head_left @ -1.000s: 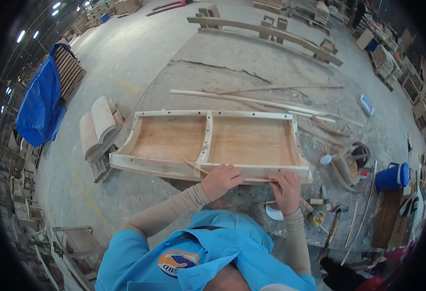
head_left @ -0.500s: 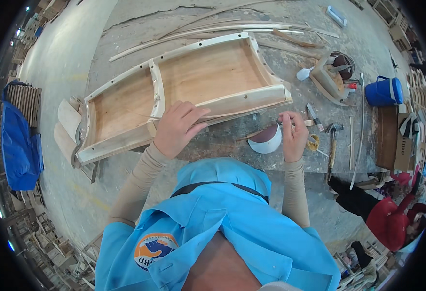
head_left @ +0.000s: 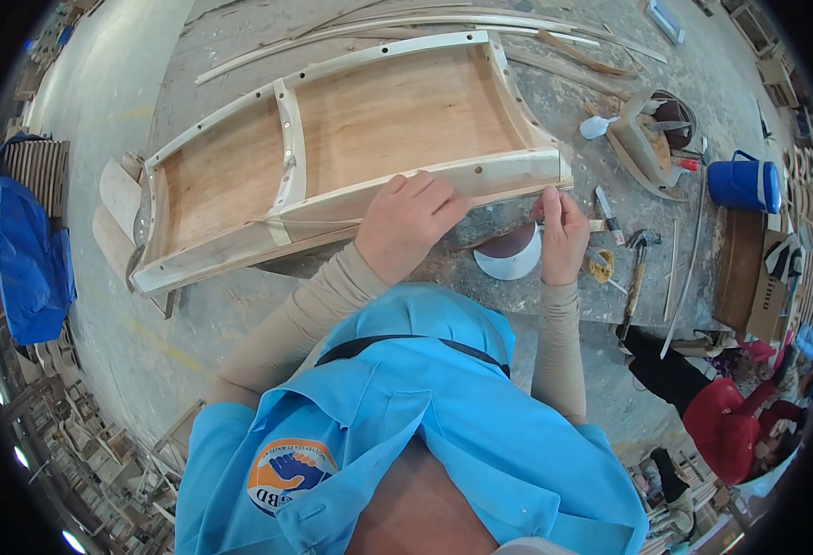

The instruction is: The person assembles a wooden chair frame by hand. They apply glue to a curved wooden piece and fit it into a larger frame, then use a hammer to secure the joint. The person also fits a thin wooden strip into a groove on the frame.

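Observation:
A curved wooden frame (head_left: 462,178) with plywood panels and a crossbar lies on the worktable, its near side facing me. Along that side runs a thin pale wood strip (head_left: 319,222), its left end sticking out past my fingers. My left hand (head_left: 411,222) is closed over the strip, fingers pressed together against the frame's near edge. At the frame's right corner, my right hand (head_left: 564,236) pinches with thumb and forefinger; what looks like the strip's other end is there, mostly hidden. Just below, a white bowl-like container (head_left: 510,259) with a dark reddish inside sits near my right hand.
Right of my hand lie a flat scraper-like tool (head_left: 609,215), a yellow roll (head_left: 600,265) and a hammer (head_left: 640,277). Farther are a curved wooden piece (head_left: 645,139), a white bottle (head_left: 596,126) and a blue bucket (head_left: 744,182). Long wood strips (head_left: 406,23) lie behind the frame. Someone in red (head_left: 726,425) is at right.
My left hand has slid right along the frame's near edge. My right hand has come up to the frame's right corner. The whole view has shifted slightly.

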`<state>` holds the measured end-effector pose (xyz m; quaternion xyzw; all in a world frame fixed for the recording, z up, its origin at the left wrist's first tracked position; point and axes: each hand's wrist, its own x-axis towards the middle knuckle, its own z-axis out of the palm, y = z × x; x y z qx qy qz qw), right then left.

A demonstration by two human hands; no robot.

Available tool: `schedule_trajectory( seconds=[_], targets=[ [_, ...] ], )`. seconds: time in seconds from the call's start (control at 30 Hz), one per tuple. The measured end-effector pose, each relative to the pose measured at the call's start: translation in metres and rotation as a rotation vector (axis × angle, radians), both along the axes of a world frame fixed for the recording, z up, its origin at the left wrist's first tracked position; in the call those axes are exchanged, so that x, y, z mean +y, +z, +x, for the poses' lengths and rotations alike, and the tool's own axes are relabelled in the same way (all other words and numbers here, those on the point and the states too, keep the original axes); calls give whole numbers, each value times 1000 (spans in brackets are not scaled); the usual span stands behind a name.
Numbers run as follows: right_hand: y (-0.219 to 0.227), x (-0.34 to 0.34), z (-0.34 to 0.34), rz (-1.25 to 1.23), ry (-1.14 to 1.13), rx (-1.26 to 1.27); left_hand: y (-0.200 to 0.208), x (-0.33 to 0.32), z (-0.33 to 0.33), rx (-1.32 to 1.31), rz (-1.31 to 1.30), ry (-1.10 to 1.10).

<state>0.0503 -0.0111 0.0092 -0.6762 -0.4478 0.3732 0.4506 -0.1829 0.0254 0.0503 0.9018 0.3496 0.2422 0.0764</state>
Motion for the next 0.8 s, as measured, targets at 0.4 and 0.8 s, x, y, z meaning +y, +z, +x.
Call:
schedule_trajectory(
  seconds=[0.4, 0.8],
  targets=[
    [6, -1, -10, -20, -64, 224, 10, 5, 2, 106, -29, -68],
    [26, 6, -3, -149, 30, 76, 12, 5, 4, 130, -29, -88]
  ],
)
